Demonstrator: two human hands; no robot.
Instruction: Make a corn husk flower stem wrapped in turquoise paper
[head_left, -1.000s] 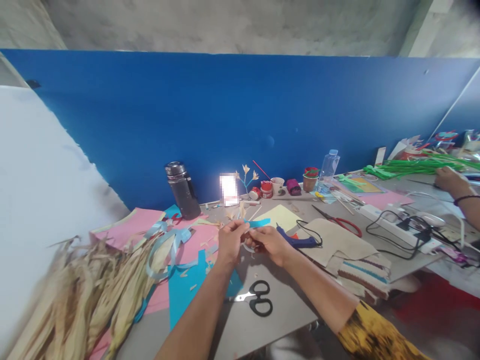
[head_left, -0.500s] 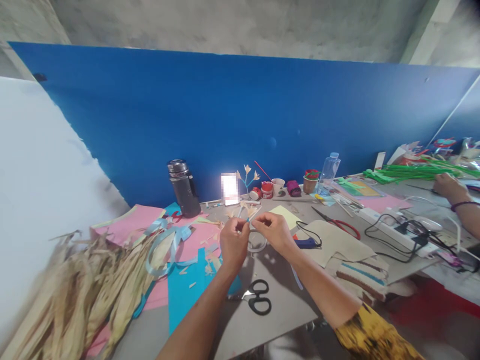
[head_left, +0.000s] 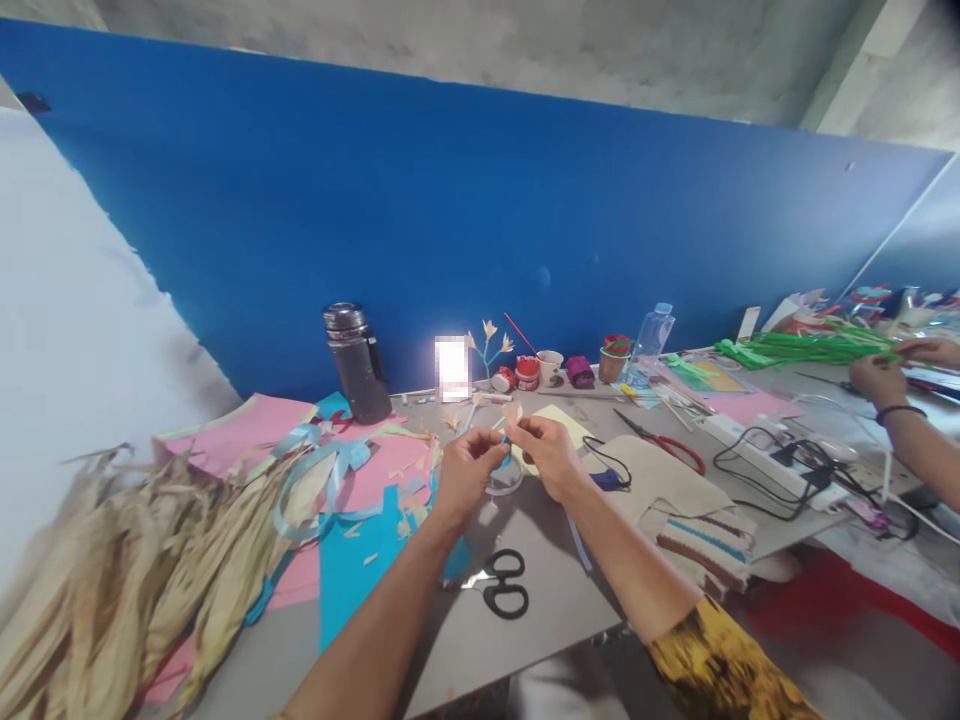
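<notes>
A blue strip [head_left: 506,459] is pinched by left hand [head_left: 474,470] and right hand [head_left: 553,456], presumably for control; scissors [head_left: 492,579] are laid within reach

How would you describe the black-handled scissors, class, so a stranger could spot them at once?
In front of the blue panel, find the grey tabletop. Between the wearer's forearms, nearer the camera than the left hand and right hand, lie the scissors. Two black finger loops set them apart from the red-handled tool farther right.
</notes>
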